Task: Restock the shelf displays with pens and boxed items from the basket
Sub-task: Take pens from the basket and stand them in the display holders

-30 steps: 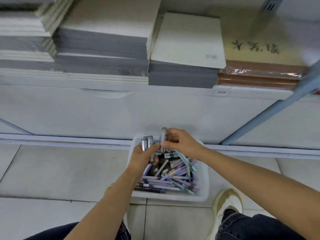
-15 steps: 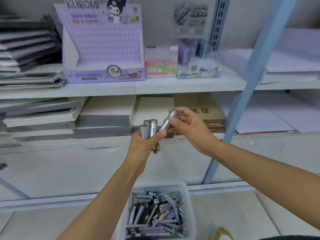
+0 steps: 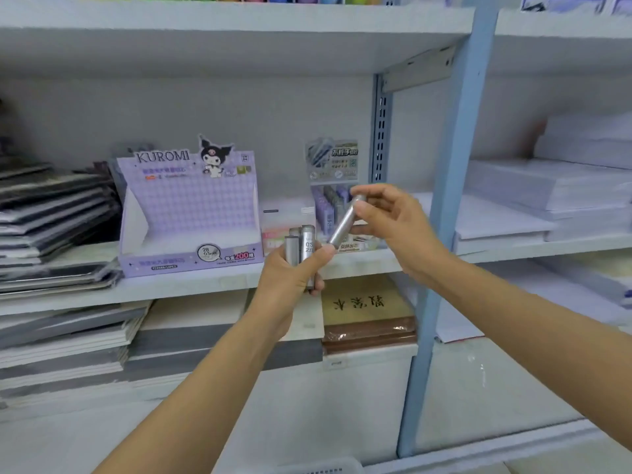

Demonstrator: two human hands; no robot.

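My left hand grips a small bundle of grey lead-refill tubes upright, in front of the middle shelf. My right hand pinches one more silver tube, tilted, its lower end close to the bundle. Behind them on the shelf stands a purple Kuromi display box, its tray looking empty. A smaller display of purple and grey boxed items sits to its right. Only the white rim of the basket shows at the bottom edge.
A blue shelf upright runs down just right of my right hand. Stacks of notebooks fill the left of the shelves. White paper piles lie on the right. A brown wrapped book stack sits on the lower shelf.
My view has lifted from the basket on the floor to the middle shelf. Both hands have risen with the tubes toward the display boxes, and the basket has dropped almost out of view.
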